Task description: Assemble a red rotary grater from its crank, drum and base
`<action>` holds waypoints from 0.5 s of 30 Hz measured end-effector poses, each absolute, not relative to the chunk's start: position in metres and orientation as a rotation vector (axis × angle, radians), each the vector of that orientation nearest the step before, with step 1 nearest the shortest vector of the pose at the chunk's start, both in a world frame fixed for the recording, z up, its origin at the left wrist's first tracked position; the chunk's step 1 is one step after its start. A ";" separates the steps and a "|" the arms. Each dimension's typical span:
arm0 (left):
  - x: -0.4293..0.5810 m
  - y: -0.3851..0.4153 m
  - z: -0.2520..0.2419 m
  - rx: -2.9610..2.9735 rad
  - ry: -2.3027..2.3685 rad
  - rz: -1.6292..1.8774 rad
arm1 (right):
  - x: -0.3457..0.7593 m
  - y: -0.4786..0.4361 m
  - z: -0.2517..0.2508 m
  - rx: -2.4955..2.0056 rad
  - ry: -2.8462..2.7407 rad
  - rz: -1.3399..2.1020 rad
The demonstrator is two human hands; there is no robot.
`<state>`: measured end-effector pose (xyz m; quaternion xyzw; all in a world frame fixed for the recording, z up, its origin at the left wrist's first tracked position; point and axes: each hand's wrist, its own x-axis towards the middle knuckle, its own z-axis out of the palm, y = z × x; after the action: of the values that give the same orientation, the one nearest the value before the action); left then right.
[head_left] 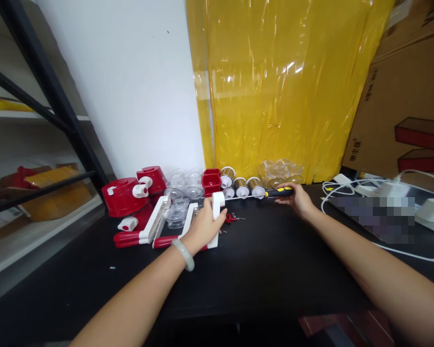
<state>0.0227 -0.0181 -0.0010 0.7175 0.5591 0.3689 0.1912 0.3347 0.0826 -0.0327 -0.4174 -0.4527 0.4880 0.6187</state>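
Observation:
My left hand [204,222], with a pale bangle at its wrist, is closed around a white crank handle [217,203]; a bit of red shows below, under the fingers. My right hand [297,198] grips a screwdriver [282,192] by its black and yellow handle. Its long shaft points left, and the tip meets the round white end of the crank handle, though the exact contact is too small to make out. A small red part [232,218] with metal pieces lies just right of my left hand. Two more white cranks with red grips, one a crank handle [155,221], lie to the left.
Red housings [122,196] stand at the left, beside clear plastic cups [177,212]. A red hopper [211,180] and several grater drums [240,185] line the back. White cables [347,185] and a blurred flat device [372,219] lie right. A black-framed shelf [72,130] borders the left.

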 end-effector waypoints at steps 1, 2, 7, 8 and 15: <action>0.023 -0.019 -0.001 2.015 1.577 1.022 | 0.335 0.082 -0.032 -0.934 -1.034 1.128; 0.024 -0.019 0.000 2.013 1.582 1.011 | 0.336 0.082 -0.032 -0.909 -1.040 1.125; 0.025 -0.021 0.001 2.010 1.576 1.018 | 0.338 0.083 -0.032 -0.857 -1.084 1.074; 0.024 -0.021 0.001 2.005 1.573 1.025 | 0.338 0.084 -0.033 -0.859 -1.099 1.070; 0.022 -0.018 0.000 2.034 1.557 1.085 | 0.336 0.083 -0.039 -0.992 -1.242 0.939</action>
<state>0.0219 -0.0177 0.0003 0.7195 0.5506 0.3838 0.1788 0.3360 0.0829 -0.0386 -0.4286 -0.5366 0.4054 0.6034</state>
